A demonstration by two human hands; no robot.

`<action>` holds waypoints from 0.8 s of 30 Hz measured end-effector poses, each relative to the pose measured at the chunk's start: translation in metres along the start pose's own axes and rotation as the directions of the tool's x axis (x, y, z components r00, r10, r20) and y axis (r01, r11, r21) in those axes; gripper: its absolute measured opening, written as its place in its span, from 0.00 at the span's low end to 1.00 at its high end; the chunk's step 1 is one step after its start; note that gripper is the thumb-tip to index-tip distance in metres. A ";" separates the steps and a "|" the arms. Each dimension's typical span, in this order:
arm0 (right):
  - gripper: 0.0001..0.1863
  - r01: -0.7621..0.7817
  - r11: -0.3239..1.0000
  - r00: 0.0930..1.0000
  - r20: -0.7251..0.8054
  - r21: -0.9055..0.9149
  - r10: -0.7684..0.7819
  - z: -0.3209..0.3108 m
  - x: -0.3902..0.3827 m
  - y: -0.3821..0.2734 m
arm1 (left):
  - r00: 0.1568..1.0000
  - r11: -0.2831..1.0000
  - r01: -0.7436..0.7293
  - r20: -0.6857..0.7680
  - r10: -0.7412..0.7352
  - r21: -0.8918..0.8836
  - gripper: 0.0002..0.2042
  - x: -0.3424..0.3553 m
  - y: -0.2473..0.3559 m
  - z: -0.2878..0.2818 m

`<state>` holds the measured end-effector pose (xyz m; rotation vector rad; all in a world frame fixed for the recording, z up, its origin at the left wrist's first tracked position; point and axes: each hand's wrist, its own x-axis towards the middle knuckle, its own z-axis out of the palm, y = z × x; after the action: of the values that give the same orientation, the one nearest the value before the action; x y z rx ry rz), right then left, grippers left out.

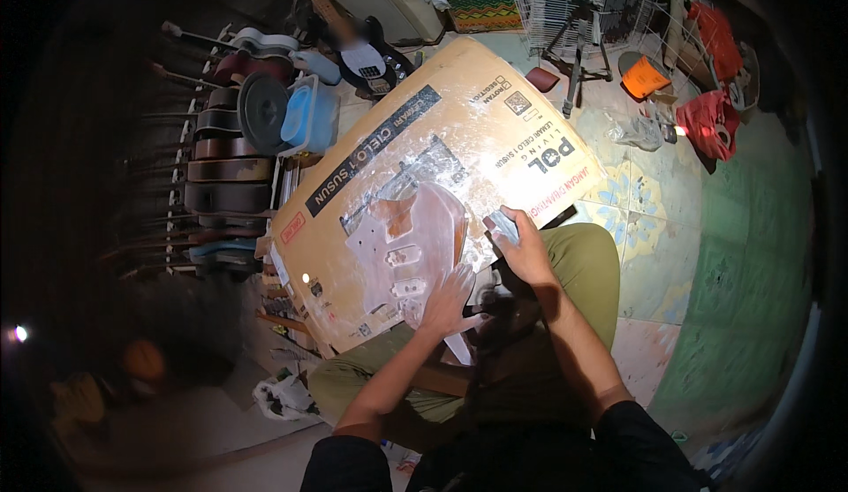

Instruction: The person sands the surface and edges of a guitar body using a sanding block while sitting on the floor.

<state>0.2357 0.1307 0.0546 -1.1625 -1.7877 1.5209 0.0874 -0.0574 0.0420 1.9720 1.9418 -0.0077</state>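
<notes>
A bare electric guitar body point(375, 267), pale with a dusty surface and cut-out pickup slots, lies on a flat cardboard sheet point(495, 121). My left hand point(448, 300) rests on its lower right part, fingers stretched out and powdered white. Just right of the guitar body, my right hand point(528, 252) is closed around a small grey sanding block point(502, 226), apart from the wood. White dust is smeared over the cardboard around the body.
Several guitars point(230, 170) stand in a row at the left, beside a clear tub with a blue container point(302, 114). A black guitar point(369, 61) lies beyond the cardboard. At the far right are a tripod point(579, 46), an orange container point(643, 77) and a red bag point(708, 125).
</notes>
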 end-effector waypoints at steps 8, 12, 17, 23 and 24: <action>0.26 0.034 0.997 0.999 0.018 -0.067 -0.033 0.008 0.000 0.017 | 1.000 0.997 0.004 -0.025 -0.002 0.074 0.37 -0.027 -0.035 0.012; 0.27 0.098 0.989 0.995 0.013 -0.112 -0.098 0.009 0.000 0.037 | 0.987 0.993 0.068 -0.137 -0.081 -0.093 0.35 -0.022 -0.039 0.011; 0.27 0.055 0.994 0.998 0.011 -0.090 -0.054 0.007 0.000 0.040 | 0.917 0.922 0.369 -0.116 -0.382 -0.115 0.34 -0.017 -0.046 0.000; 0.27 0.179 0.982 0.983 0.054 -0.064 -0.176 0.012 -0.002 0.038 | 0.801 0.853 0.450 -0.302 -0.517 -0.266 0.36 -0.041 -0.074 0.011; 0.27 0.192 0.978 0.980 0.067 -0.077 -0.187 0.011 -0.003 0.039 | 0.817 0.865 0.426 -0.299 -0.494 -0.266 0.36 -0.044 -0.077 0.011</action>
<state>0.2389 0.1231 0.0150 -0.9622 -1.9569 1.3951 0.0135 -0.1045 0.0240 1.4061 2.5116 0.4223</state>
